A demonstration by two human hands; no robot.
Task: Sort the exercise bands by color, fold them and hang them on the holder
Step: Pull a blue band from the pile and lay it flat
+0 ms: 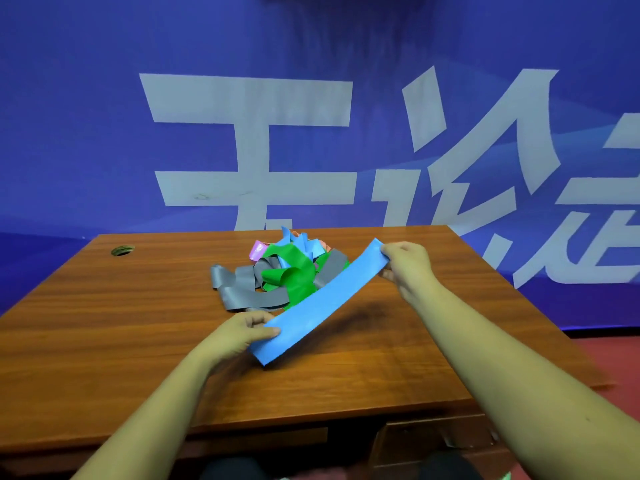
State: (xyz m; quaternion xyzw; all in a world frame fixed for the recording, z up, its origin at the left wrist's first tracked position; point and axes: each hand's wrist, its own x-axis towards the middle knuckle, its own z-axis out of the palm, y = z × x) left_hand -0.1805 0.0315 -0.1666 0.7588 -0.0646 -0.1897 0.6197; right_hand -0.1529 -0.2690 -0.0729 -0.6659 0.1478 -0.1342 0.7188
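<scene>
Both hands are well apart, the left hand (247, 329) and right hand (405, 263) each pinching one end of a flat blue rubber exercise band (318, 303), stretched taut above the wooden table (104, 341). At twelve o'clock lies the tangled multicoloured band pile (277, 271). If either pinch slips, the band may snap back. No holder is visible.

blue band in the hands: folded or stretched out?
Stretched out flat, not visibly folded. The blue band runs as one straight strip between the left hand and the right hand, each pinching one end, above the table.
</scene>
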